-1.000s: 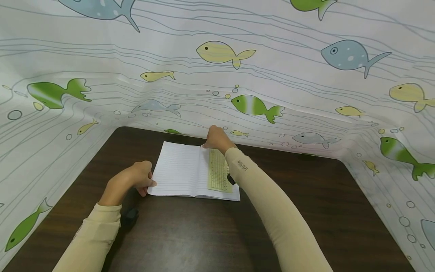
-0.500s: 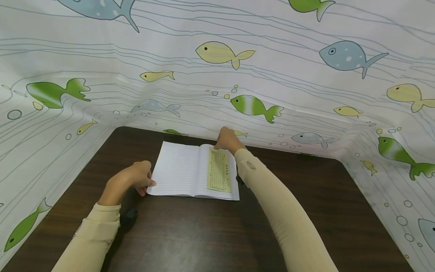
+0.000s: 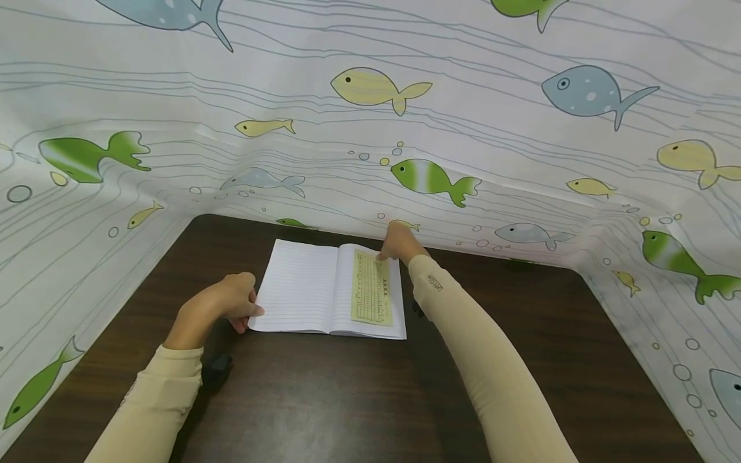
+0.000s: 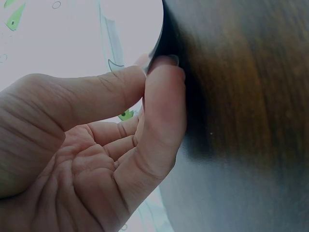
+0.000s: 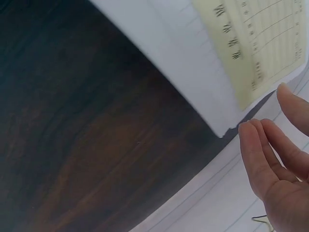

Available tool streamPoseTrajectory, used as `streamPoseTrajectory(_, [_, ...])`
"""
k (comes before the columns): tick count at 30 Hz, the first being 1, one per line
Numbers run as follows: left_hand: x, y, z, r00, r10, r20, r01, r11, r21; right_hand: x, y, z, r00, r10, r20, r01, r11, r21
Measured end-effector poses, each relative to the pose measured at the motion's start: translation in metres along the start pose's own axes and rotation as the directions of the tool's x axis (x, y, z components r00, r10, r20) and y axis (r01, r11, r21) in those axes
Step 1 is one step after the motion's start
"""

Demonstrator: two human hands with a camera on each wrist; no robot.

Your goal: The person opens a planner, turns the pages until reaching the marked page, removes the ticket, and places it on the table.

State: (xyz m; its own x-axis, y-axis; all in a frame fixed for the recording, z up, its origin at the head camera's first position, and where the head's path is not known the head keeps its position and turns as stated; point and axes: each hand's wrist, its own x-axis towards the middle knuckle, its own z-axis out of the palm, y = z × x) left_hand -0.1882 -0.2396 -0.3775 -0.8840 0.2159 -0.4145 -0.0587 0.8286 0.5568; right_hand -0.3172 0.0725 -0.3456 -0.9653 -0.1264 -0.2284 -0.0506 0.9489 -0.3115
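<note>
An open lined notebook lies on the dark table. A pale yellow-green printed slip with a grid rests on its right page. My left hand pinches the notebook's near left corner between thumb and index finger; the left wrist view shows the white corner in that pinch. At the far edge of the right page is my right hand. In the right wrist view the right hand has thumb and fingers apart beside the slip's end, with nothing gripped between them.
The brown wood-grain table extends around the notebook. A white sheet printed with fish stands behind the table and along both sides, close behind the right hand.
My right hand has moved rightward along the notebook's far edge, from near the fold toward the right corner, uncovering the slip. The left hand keeps its pinch on the near left corner.
</note>
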Motion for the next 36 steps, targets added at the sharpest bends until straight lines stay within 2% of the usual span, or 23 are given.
streamPoseTrajectory(7, [0.000, 0.000, 0.000, 1.000, -0.005, -0.005, 0.005, 1.000, -0.003, 0.005, 0.012, 0.008, 0.997, 0.076, 0.026, -0.076, 0.997, -0.009])
streamPoseTrajectory(12, [-0.001, 0.001, 0.000, 1.000, -0.003, -0.003, 0.003, 1.000, -0.014, 0.003, 0.017, 0.012, 0.998, 0.069, 0.010, -0.069, 0.997, 0.028])
streamPoseTrajectory(15, [-0.001, 0.003, -0.001, 1.000, -0.001, -0.003, 0.001, 1.000, -0.001, 0.008, 0.018, 0.014, 0.998, 0.067, 0.006, -0.068, 0.997, 0.037])
streamPoseTrajectory(22, [0.000, 0.004, -0.002, 1.000, -0.002, 0.001, 0.002, 1.000, 0.023, 0.016, 0.019, 0.019, 0.998, 0.060, -0.005, -0.060, 0.998, 0.000])
streamPoseTrajectory(29, [0.002, 0.003, 0.000, 1.000, -0.005, 0.000, 0.005, 1.000, -0.010, 0.016, 0.021, 0.023, 0.998, 0.055, 0.001, -0.055, 0.998, 0.007])
streamPoseTrajectory(36, [0.003, 0.003, 0.002, 1.000, -0.010, 0.003, 0.010, 1.000, -0.020, 0.018, 0.022, 0.023, 0.997, 0.064, 0.038, -0.064, 0.998, 0.006])
